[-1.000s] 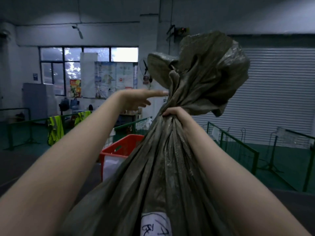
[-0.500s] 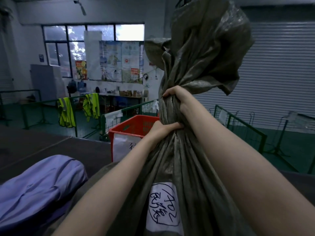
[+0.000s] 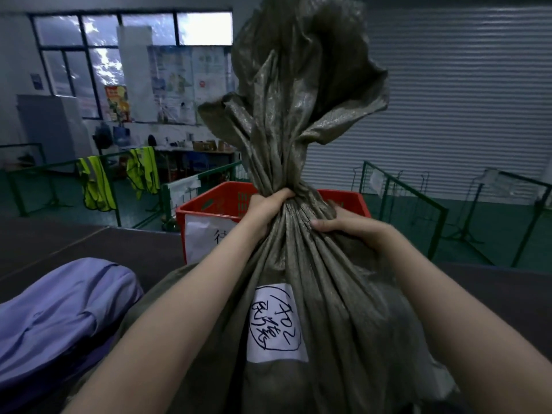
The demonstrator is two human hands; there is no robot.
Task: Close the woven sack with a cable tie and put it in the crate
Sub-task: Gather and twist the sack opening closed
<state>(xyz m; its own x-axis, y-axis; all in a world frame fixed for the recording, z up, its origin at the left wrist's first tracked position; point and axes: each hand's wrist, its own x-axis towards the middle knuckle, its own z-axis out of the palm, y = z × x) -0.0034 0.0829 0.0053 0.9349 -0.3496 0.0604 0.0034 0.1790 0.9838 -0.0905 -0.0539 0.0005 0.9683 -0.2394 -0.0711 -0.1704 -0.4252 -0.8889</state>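
Observation:
A full olive woven sack stands upright right in front of me, its neck gathered and its loose top flaring upward. A white label with handwriting is stuck on its front. My left hand is clenched around the gathered neck. My right hand grips the sack's fabric just below the neck on the right. Behind the sack stands a red plastic crate with a white paper sign on its front. No cable tie is visible.
A lilac bundle of cloth lies at the lower left on the dark table. Green metal railings run behind the crate. Yellow safety vests hang on the left railing. A roller shutter fills the far right wall.
My left hand went from pointing in the air to clenching the sack's neck. My right hand slid from the neck down to the fabric on the right. The view tilted downward.

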